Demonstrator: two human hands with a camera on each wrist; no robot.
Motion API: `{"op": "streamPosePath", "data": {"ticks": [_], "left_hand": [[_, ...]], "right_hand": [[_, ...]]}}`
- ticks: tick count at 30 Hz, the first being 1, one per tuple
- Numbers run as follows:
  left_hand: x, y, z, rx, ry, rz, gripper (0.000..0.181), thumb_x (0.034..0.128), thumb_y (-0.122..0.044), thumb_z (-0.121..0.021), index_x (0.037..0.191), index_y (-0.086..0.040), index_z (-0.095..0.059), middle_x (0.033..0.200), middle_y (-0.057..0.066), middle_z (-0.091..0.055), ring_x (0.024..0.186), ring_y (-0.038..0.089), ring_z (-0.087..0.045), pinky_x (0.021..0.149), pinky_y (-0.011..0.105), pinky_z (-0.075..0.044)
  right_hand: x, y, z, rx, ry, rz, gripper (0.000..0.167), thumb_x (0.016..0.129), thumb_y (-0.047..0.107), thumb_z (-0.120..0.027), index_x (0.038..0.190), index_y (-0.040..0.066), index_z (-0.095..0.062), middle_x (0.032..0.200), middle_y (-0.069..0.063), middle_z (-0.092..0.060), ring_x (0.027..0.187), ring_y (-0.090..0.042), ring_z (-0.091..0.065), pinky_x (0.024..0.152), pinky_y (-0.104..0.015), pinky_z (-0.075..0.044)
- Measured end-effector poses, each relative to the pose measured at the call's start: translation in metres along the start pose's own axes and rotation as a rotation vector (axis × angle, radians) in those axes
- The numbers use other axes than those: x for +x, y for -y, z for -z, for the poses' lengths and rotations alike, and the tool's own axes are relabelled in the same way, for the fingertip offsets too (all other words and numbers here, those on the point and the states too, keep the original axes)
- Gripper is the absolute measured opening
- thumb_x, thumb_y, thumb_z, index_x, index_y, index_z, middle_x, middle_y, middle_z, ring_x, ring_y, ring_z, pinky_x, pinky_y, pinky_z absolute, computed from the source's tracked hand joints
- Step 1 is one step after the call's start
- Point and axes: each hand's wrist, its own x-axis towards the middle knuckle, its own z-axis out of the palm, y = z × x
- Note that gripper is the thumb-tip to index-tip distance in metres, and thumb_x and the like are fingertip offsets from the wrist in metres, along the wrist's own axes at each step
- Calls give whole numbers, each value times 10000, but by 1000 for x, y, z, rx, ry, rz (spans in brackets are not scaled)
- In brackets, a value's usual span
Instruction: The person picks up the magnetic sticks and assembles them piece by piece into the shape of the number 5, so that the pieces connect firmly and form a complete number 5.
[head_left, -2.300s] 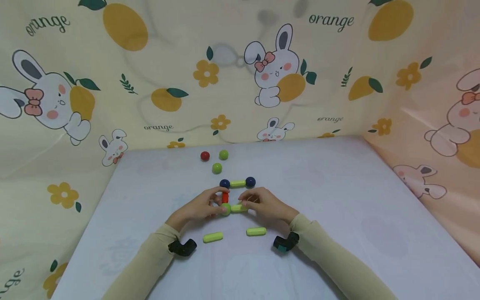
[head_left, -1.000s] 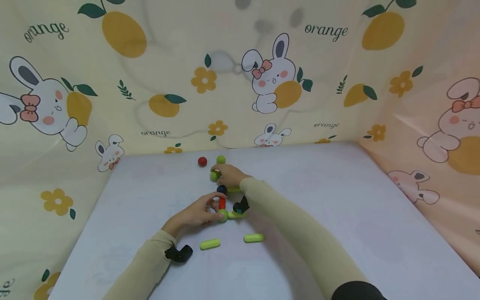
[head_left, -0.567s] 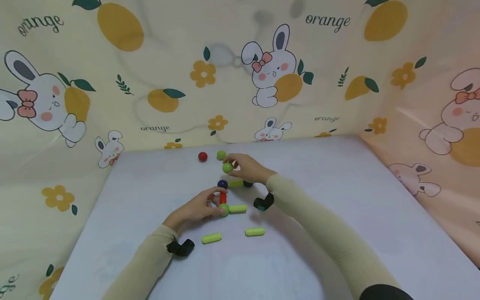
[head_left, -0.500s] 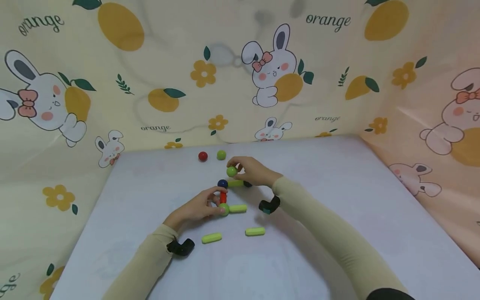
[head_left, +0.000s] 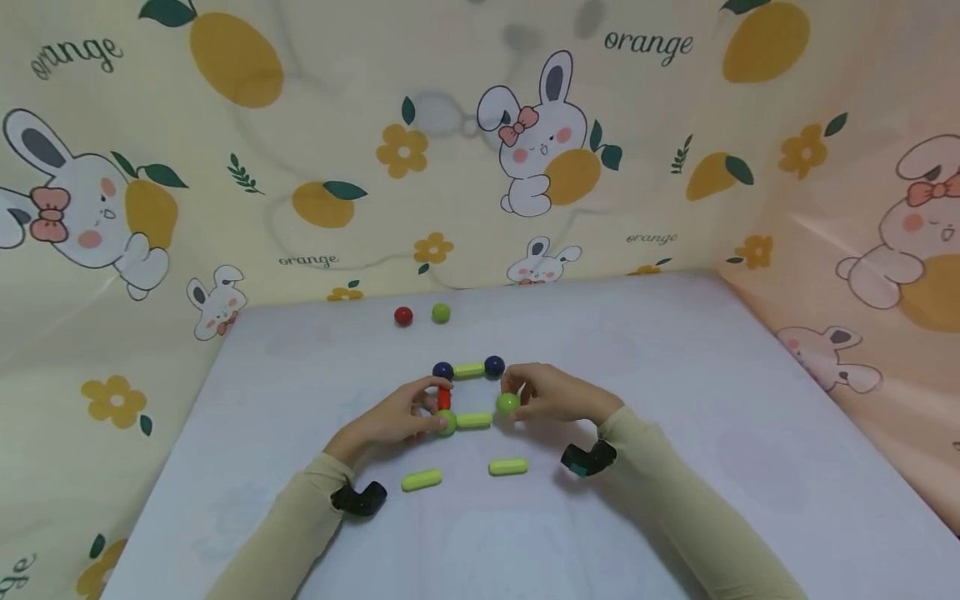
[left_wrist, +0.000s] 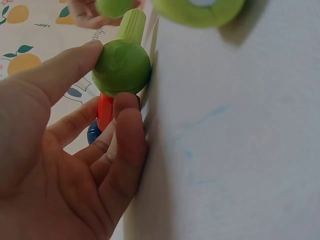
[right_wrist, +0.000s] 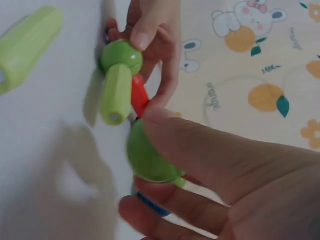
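My left hand [head_left: 396,414] grips the corner green ball [head_left: 447,422], its thumb on the ball and other fingers by the red rod [head_left: 444,399]. That rod runs from this ball to a dark blue ball [head_left: 443,371]. A light green rod [head_left: 473,421] extends right from the corner ball; in the right wrist view its free end [right_wrist: 115,118] faces the camera. Another light green rod [head_left: 469,370] joins the first blue ball to a second blue ball [head_left: 494,367]. My right hand [head_left: 558,393] pinches a separate green ball [head_left: 507,404], just right of the lower rod and apart from it.
Two loose light green rods, one on the left [head_left: 422,479] and one on the right [head_left: 508,467], lie nearer the front. A red ball [head_left: 403,316] and a green ball [head_left: 441,312] rest toward the back of the white table [head_left: 300,350], before a patterned cloth [head_left: 465,50].
My right hand has taken a green ball from the back group and carried it forward and right, near the lower rod's end. The left hand keeps its place.
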Motion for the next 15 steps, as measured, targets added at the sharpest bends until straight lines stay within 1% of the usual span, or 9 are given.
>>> {"op": "streamPosePath", "data": {"ticks": [2,4,9,15], "left_hand": [[-1,-1,1,-4,-6,0,584,944,-226,-724,1463,-174,-462,1020,88,-611,582,150,-521,562,250,-469],[-1,-2,2,-7,-8,-1,583,943,-222,-724,1461,-166,-464,1013,90,-611,580,157,-518,562,256,-466],[-2,-1,1,-20,-2,9,581,941,-219,-724,1459,-168,-465,1009,85,-605,579,146,-523,558,256,-468],[-1,-1,2,-22,3,18,582,940,-227,-727,1458,-188,-466,1029,86,-596,592,149,-529,566,256,-466]], "right_hand": [[-1,-2,0,0,29,-10,280,869,169,-796,1082,124,-621,1061,-27,-673,902,-148,-636,786,-270,-540],[-2,-4,-2,-3,39,-4,282,867,152,-797,1082,107,-621,1052,-35,-673,888,-143,-633,786,-257,-535],[0,-5,-9,13,47,23,271,855,119,-799,1066,97,-629,1018,-24,-674,855,-132,-613,788,-257,-523],[1,-6,-16,-4,29,20,264,867,157,-805,1067,125,-637,1014,8,-674,896,-132,-622,829,-266,-527]]}}
